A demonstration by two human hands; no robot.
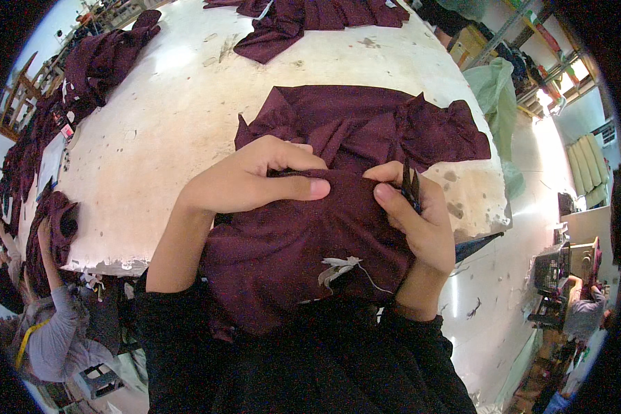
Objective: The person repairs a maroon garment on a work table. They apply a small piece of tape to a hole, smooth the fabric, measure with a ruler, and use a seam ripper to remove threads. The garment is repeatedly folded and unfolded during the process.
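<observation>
A dark maroon garment [310, 228] hangs over the near edge of the table against my body, its upper part bunched on the tabletop. My left hand [262, 176] pinches a folded edge of the cloth between thumb and fingers. Just to its right, my right hand [417, 214] pinches the same edge with thumb and forefinger. Dark thread snips [411, 188] sit inside the right hand, their two pointed blades upward and apart. White tags [339, 268] with a loose thread lie on the lower part of the garment.
The pale, stained table [165, 117] stretches ahead. More maroon garments [324, 17] lie at its far end, others [103, 62] along the left side. At left a co-worker in grey [55, 324] handles maroon cloth; another person [586, 314] is far right beside a black crate [552, 269].
</observation>
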